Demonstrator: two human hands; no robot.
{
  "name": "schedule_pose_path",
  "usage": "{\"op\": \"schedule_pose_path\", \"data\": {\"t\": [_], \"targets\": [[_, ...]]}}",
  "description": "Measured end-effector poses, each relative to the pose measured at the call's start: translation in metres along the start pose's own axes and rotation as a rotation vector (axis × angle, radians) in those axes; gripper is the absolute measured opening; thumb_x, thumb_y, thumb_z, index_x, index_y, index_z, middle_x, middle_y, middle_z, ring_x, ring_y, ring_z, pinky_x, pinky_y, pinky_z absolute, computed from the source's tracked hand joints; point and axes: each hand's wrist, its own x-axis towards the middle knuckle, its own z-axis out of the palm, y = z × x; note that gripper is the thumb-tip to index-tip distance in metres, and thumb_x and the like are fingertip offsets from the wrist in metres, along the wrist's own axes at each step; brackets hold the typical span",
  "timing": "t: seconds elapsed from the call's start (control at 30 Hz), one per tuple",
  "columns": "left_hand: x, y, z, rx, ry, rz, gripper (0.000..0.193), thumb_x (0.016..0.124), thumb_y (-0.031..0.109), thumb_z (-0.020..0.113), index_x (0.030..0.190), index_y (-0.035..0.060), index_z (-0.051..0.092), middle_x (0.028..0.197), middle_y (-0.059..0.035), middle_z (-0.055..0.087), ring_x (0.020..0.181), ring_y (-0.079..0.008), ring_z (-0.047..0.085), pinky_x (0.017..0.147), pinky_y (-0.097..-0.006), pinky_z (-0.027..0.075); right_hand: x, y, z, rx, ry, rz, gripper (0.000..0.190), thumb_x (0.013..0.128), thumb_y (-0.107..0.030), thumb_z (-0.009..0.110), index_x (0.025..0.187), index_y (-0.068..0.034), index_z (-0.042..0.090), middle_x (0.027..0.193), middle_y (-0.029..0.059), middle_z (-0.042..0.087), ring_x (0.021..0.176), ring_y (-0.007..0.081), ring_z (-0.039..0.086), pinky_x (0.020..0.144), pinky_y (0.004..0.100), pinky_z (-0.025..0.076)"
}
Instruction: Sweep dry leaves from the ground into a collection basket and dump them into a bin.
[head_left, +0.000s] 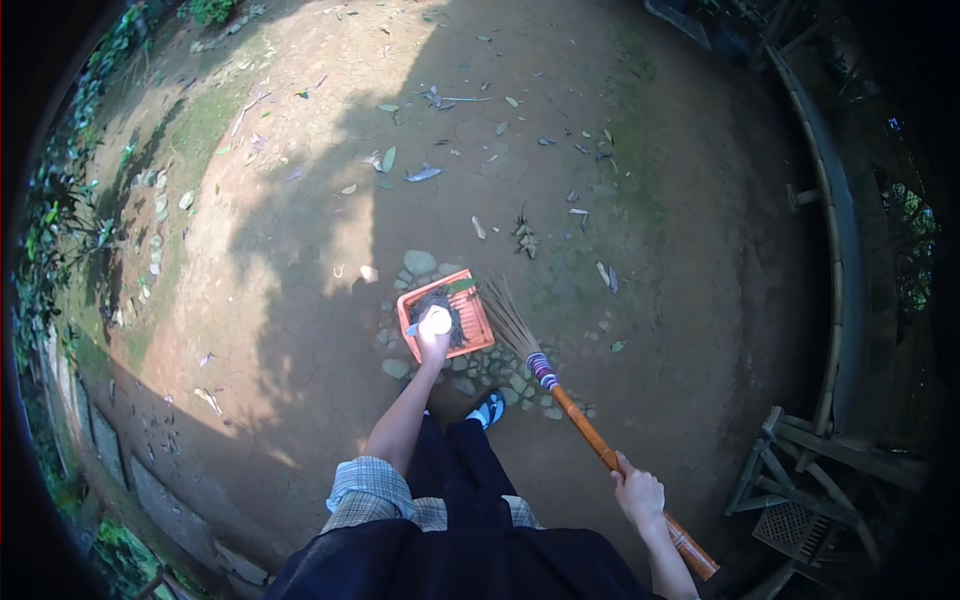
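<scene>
My left hand (433, 337) is closed around the pale, round-ended handle of an orange plastic dustpan (480, 334), whose far part lies beyond the hand. Dark debris and a green leaf (462, 285) are in the pan. In my right hand (639, 491) is the bamboo handle of a stick broom (585, 427), bound with purple and white cord. Its thin bristles (506, 315) fan out just right of the pan's edge, close to the leaf. Whether they touch the pan I cannot tell.
Fallen leaves (424, 174) are scattered over the bare earth ahead. Small stones (517, 375) are set in the ground near my sandalled foot (489, 409). A wooden structure (802, 465) stands at the right, beside a long bamboo rail (829, 225). Plants and stone slabs (169, 499) edge the left.
</scene>
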Motion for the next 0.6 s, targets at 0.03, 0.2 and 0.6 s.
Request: {"op": "schedule_pose_path", "data": {"t": [0.03,0.2,0.6], "targets": [[-0.001,-0.001,0.000,0.007,0.006,0.008,0.019,0.062,-0.006,0.060,0.078,0.0024,0.054,0.070,-0.0029,0.054,0.065,-0.0118,0.052,0.062,-0.0246,0.043,-0.007,0.007,-0.005,0.005,0.004,-0.010,0.039,0.085,-0.029,0.048,0.123,-0.021,0.045,0.075,0.0143,0.062,0.068,0.0317,0.062,0.064,0.0424,0.050],[-0.010,0.016,0.006,-0.005,-0.001,-0.088,0.017,0.065,-0.007,0.059,0.077,0.0032,0.054,0.069,0.0006,0.053,0.063,-0.0076,0.050,0.060,-0.0224,0.042,-0.046,0.044,-0.029,0.014,0.042,0.011,0.041,0.083,-0.027,0.052,0.123,-0.023,0.046,0.075,0.0137,0.061,0.064,0.0320,0.062,0.063,0.0430,0.050],[-0.031,0.075,0.119,0.050,-0.295,-0.050,0.022,0.063,-0.004,0.064,0.081,0.0033,0.056,0.076,-0.0072,0.058,0.075,-0.0162,0.057,0.070,-0.0289,0.045,-0.018,0.133,0.025,0.184,0.173,0.396,0.037,0.085,-0.025,0.051,0.120,-0.015,0.049,0.074,0.0153,0.062,0.070,0.0313,0.062,0.066,0.0420,0.050]]}}
